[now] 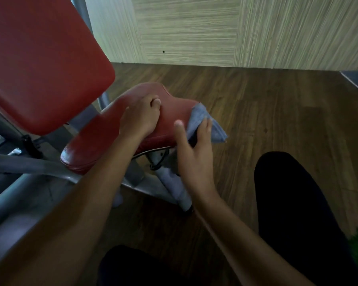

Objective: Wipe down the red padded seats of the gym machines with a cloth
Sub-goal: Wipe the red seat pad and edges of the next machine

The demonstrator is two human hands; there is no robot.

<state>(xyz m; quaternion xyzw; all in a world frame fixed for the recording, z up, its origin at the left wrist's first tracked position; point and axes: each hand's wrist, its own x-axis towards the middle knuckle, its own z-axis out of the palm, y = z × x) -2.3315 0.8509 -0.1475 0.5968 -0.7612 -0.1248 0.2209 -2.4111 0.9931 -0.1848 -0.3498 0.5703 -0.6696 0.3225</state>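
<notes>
- While the cloth (203, 117) sits at the right end of the red seat (91, 141), this looks like mid-wipe on one seat, not the start or the end.
- Done so far: cannot tell. No wet streak or clean/dirty line shows on the red vinyl, and the picture is a bit blurred.
- Left, as a guess: the seat top under and left of the left hand (140, 118), maybe the red back pad (39, 65) up at far left, and any other machines, none of which are in view.
- The right hand (194, 153) is spread wide: fingers fairly straight and laid flat on the cloth, pressing it to the seat's right edge, thumb splayed out left over the red. Pressing, not pinching.
- The left hand rests knuckles-up on the middle of the seat top, fingers curled under, nothing in it. Likely bracing.
- The seat's long axis runs from near-left to far-right, rounded end at near left, notched end toward the far wall (194, 27). Top faces up, tipped a little.
- The cloth is blue-grey and folded, draped over the seat's right end, loose corner pointing near-right and hanging off above the wood floor (267, 112).
- The grey metal frame (29, 164) carries the seat; a dark-clothed knee (293, 203) is at near right.
</notes>
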